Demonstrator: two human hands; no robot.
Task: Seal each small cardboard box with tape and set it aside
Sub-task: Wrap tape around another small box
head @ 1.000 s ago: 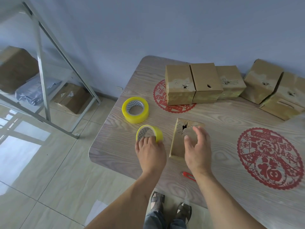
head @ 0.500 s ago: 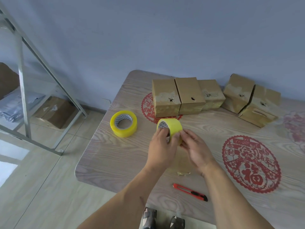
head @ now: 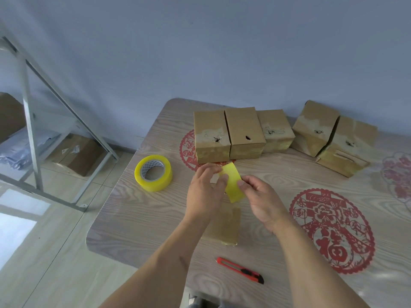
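Yellow translucent packing tape on a small roll (head: 232, 183) sits between both hands, raised above the pale wood-grain surface (head: 142, 210). The left hand (head: 205, 193) curls round the roll from the left, its fingers wrapped over the far rim and its thumb lying on the glossy outer band. The right hand (head: 261, 200) pinches the roll's near right edge between thumb and curled fingers; whether a loose tape end is under the thumb I cannot tell. Directly below the hands lies a small flat brown cardboard box (head: 224, 226), mostly hidden by the left forearm, with its shiny near edge showing. A second, larger roll of yellow tape (head: 153, 173) lies flat on the surface to the left, its patterned core facing up. Along the far edge stand three upright brown cardboard boxes in a row (head: 242, 133), touching side by side, each with a torn dark hole and pale, scuffed patches on its top. To their right, two more brown boxes (head: 333, 138) lean tilted against one another. A red and black utility knife (head: 240, 270) lies near the front edge. Round red paper-cut decorations (head: 331, 230) with lacy edges lie flat on the surface.
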